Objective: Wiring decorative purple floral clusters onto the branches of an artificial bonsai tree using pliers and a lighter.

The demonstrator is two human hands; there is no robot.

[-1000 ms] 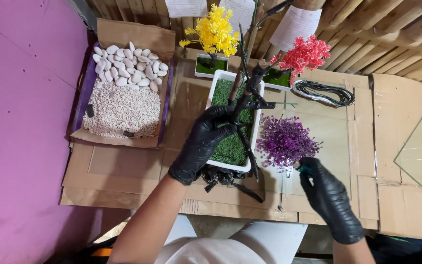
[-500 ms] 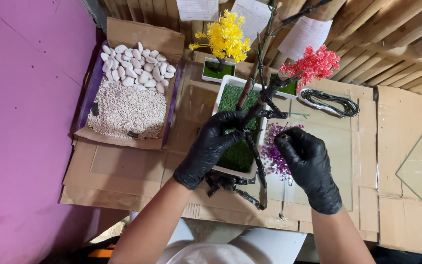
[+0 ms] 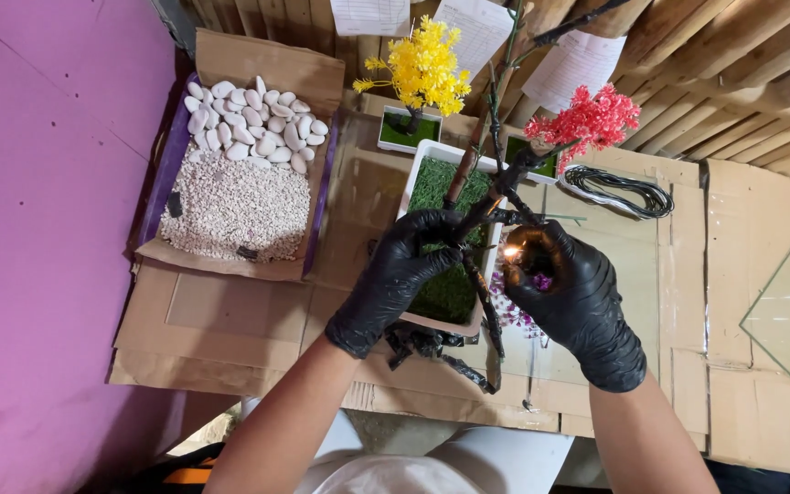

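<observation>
The right hand (image 3: 571,291), earlier apart near the purple flowers (image 3: 512,311), now closes around a small flame (image 3: 510,252) beside the dark branch (image 3: 482,215), which the left hand (image 3: 404,270) grips over the white planter (image 3: 411,187).

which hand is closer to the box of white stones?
Left. The left hand grips the dark branch over the green tray, just right of the stone box. The right hand is further right, beyond the tray, by a small flame.
</observation>
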